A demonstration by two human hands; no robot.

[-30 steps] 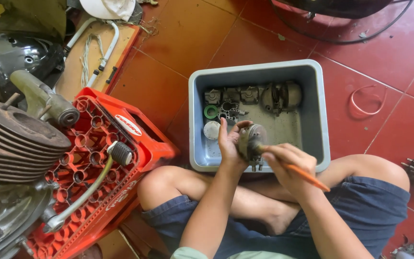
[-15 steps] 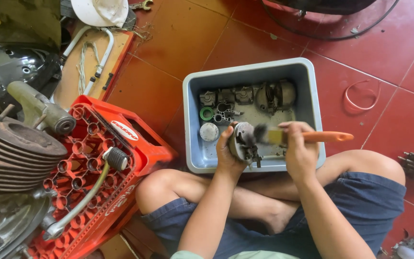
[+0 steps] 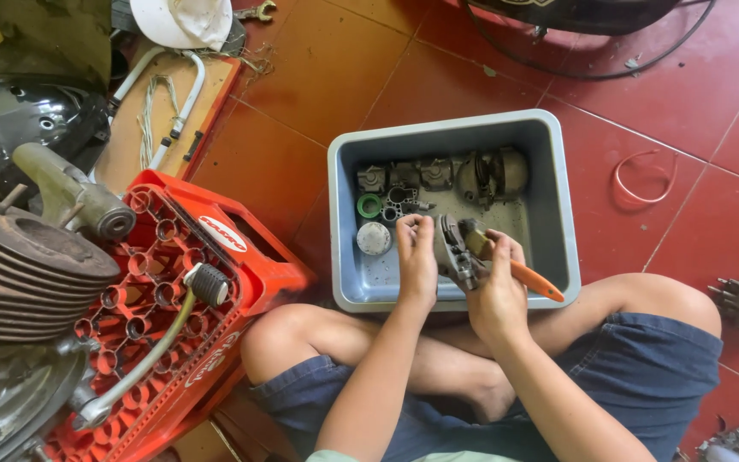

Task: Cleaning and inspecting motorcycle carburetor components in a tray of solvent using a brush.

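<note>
A person sits cross-legged on a red tiled floor (image 3: 318, 77), seen from above. At centre frame, the left hand (image 3: 416, 257) has its grip closed around a grey metal engine part (image 3: 453, 248), holding it over the near edge of a grey plastic tub (image 3: 558, 214). The right hand (image 3: 493, 287) has its grip clamped on an orange-handled brush (image 3: 523, 274), bristle end against the part. Compared with half a second ago, the brush handle no longer lies level pointing right; it now slants down toward the lower right, and the right hand has dropped below the part.

Inside the tub, above the hands, lie several more grey engine parts (image 3: 438, 175), a green ring (image 3: 369, 205) and a round silver cap (image 3: 374, 239). The hands and the held part hide some of the tub's bottom.

At left, a red plastic crate (image 3: 215, 231) carries a curved metal lever with a black rubber tip (image 3: 209, 284). A finned engine cylinder (image 3: 19, 265) fills the far left. At upper left is a white cap (image 3: 181, 21). At right, a red wire loop (image 3: 643, 175) lies on the floor.
</note>
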